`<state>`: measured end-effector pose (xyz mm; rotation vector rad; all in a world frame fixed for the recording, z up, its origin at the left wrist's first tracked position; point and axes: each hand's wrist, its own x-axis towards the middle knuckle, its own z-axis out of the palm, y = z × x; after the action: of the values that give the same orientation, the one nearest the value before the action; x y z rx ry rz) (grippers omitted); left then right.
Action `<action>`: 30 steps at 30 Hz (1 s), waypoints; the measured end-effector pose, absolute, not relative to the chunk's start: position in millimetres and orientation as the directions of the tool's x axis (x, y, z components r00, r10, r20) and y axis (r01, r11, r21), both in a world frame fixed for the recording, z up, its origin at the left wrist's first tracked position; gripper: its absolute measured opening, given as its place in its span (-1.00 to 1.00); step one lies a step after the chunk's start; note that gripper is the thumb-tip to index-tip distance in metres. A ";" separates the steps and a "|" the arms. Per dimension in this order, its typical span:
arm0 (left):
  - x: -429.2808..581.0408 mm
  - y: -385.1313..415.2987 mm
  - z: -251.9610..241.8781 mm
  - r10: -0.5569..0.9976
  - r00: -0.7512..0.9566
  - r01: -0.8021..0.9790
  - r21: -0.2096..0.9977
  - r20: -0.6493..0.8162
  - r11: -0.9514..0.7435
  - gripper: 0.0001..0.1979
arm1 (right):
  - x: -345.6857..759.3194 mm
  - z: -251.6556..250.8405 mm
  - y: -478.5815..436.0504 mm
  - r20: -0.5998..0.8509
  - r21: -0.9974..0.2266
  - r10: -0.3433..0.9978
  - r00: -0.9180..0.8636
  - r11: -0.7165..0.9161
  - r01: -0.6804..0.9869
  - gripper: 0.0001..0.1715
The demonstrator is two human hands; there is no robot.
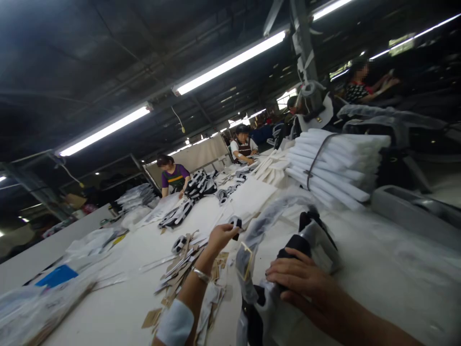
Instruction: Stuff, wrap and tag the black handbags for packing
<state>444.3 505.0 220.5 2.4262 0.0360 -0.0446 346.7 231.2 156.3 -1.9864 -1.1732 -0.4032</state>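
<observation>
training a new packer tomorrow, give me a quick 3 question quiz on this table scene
1. True or false: the left hand wears a silver metal bracelet on its wrist.
2. The right hand rests on: A) a black item in clear plastic wrap, B) a red plastic bucket, C) a steel kettle.
3. Fill in: the stack of white folded fabric pieces is bound by a dark ____.
Key: 1 true; 2 A; 3 strap.
</observation>
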 end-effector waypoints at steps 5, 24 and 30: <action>406.0 478.8 273.3 -0.202 0.979 -0.096 0.840 -0.017 -0.534 -0.46 | 344.8 161.4 232.8 0.646 -0.533 0.527 0.552 -0.207 0.821 -0.64; 334.5 433.8 350.9 -0.365 0.915 0.004 0.912 -0.169 -0.411 -0.55 | 351.5 260.3 228.1 0.490 -0.845 0.181 0.853 0.338 0.414 -0.47; 326.9 425.5 344.7 -0.259 0.943 0.109 0.929 -0.209 -0.352 -0.57 | 368.7 267.9 223.0 0.485 -0.849 0.247 0.839 0.361 0.385 -0.52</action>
<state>326.9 425.5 344.7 1.8944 -0.1090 -0.3814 368.7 223.0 267.9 -1.2192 -0.6071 -0.0957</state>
